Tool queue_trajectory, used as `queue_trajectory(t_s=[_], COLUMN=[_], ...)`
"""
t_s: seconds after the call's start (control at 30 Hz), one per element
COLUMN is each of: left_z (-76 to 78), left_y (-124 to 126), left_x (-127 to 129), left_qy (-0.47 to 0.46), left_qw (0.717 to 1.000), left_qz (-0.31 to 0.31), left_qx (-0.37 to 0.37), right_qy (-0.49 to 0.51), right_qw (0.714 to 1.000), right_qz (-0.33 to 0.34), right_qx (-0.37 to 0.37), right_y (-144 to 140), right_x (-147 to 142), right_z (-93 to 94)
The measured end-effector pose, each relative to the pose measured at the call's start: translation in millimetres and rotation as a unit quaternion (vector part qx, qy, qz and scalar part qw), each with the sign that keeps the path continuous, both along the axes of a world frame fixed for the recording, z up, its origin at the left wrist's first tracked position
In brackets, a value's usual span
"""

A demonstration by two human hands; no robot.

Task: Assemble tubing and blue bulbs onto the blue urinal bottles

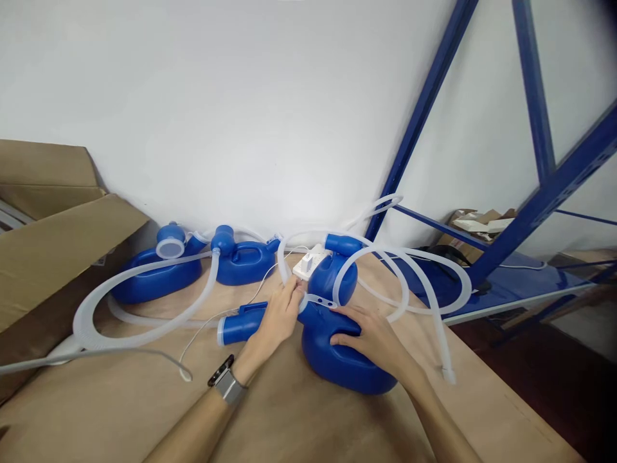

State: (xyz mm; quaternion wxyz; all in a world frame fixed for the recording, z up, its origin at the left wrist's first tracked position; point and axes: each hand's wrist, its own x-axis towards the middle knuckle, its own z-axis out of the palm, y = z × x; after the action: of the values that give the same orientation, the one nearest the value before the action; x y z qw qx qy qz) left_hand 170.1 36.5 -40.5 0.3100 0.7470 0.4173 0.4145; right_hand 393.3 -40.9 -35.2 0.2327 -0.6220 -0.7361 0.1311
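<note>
The left hand (282, 315) pinches a white strap (321, 300) at a blue bottle (337, 350). The right hand (371, 334) lies open, pressing it down. Looped tubing (409, 283) nearby could snag.

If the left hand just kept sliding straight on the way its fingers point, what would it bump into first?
Probably the white power strip just past the clear hose, which the left hand already touches; then the wall. Depth is hard to judge here.

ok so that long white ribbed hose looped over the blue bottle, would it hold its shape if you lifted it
Probably not: the white hose sags in loose curves across the table, so it looks floppy. It seems light, arching unsupported over the blue bottle. Lifting one end would likely drag the loops, since it tangles with other hoses.
</note>
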Motion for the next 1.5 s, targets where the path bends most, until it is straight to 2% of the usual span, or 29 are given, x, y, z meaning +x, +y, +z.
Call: queue_trajectory(t_s=[0.2, 0.33, 0.5, 0.63, 0.73, 0.83, 0.93, 1.07, 1.2, 1.33, 1.5], left_z=[-15.1, -17.9, -12.7, -3.8, -0.4, -4.6, -15.7, -33.8, -46.1, -48.8, -43.5], left_y=[2, 1, 6, 12, 12, 8, 1, -12, -18, -15, -13], left_x=[7, 10, 4, -3, -5, -4, -1, 5, 10, 12, 8], left_qy=[-0.048, -0.049, -0.048, -0.061, -0.074, -0.094, -0.116, -0.13, -0.123, -0.114, -0.096], left_qw=[0.998, 0.997, 0.992, 0.981, 0.977, 0.977, 0.983, 0.99, 0.992, 0.988, 0.992], left_qz=[-0.039, -0.054, -0.114, -0.176, -0.191, -0.174, -0.128, -0.045, -0.008, 0.021, 0.008], left_qx=[-0.021, -0.01, -0.018, -0.048, -0.067, -0.078, -0.069, -0.028, 0.039, 0.099, 0.081], right_qy=[-0.016, -0.021, 0.001, 0.014, 0.032, 0.05, 0.057, 0.049, 0.037, 0.039, 0.057], right_qw=[1.0, 1.0, 1.0, 0.999, 0.999, 0.997, 0.997, 0.998, 0.999, 0.999, 0.998], right_qz=[-0.002, 0.004, 0.015, -0.003, -0.009, -0.011, -0.028, -0.035, -0.031, -0.009, 0.018], right_qx=[-0.006, -0.02, -0.028, -0.036, -0.042, -0.051, -0.049, -0.031, -0.019, -0.026, -0.028], right_y=[-1, -1, -3, -7, -8, -8, -8, -8, -8, -6, -6], right_x=[-5, -7, -8, -8, -7, -5, -5, -6, -5, -4, -3], right_z=[1.1, 5.1, 8.3, 5.7, 4.1, 4.7, 6.9, 7.1, 3.5, 2.1, 3.9])
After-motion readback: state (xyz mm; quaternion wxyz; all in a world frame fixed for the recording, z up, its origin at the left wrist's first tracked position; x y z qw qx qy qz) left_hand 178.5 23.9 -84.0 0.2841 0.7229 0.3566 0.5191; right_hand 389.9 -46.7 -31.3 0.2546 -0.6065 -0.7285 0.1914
